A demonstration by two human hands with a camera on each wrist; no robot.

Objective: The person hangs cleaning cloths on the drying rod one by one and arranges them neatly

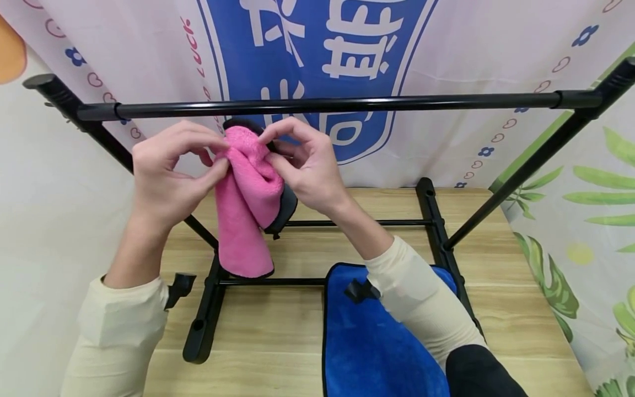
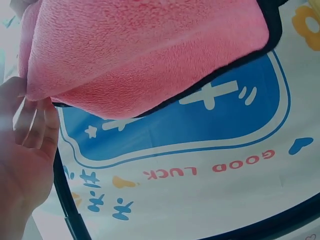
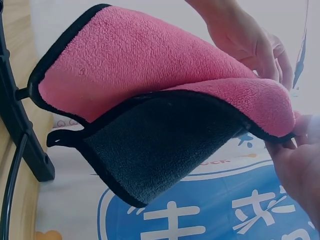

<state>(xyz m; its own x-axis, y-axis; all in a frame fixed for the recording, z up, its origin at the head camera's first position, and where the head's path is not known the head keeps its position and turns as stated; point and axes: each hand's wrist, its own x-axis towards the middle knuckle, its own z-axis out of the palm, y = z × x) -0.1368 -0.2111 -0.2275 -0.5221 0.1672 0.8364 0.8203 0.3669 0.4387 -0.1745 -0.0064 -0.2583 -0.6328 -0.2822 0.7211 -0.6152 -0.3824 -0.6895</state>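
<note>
A pink towel (image 1: 243, 220) with a dark grey back and black edging hangs in folds from both hands, just below the rack's top bar in the head view. My left hand (image 1: 171, 171) pinches its upper left part between thumb and fingers. On the other side, my right hand (image 1: 310, 165) pinches the upper right part. The right wrist view shows the towel's grey underside (image 3: 165, 140) and a small black loop (image 3: 62, 137) at one corner. Pink pile (image 2: 150, 55) fills the upper part of the left wrist view.
A black metal rack (image 1: 342, 103) stands on the wooden tabletop (image 1: 268, 331), its top bar running across in front of the hands. A blue towel (image 1: 377, 347) with black edging lies below the right forearm, at the rack's lower bar. Behind hangs a printed curtain (image 1: 446, 49).
</note>
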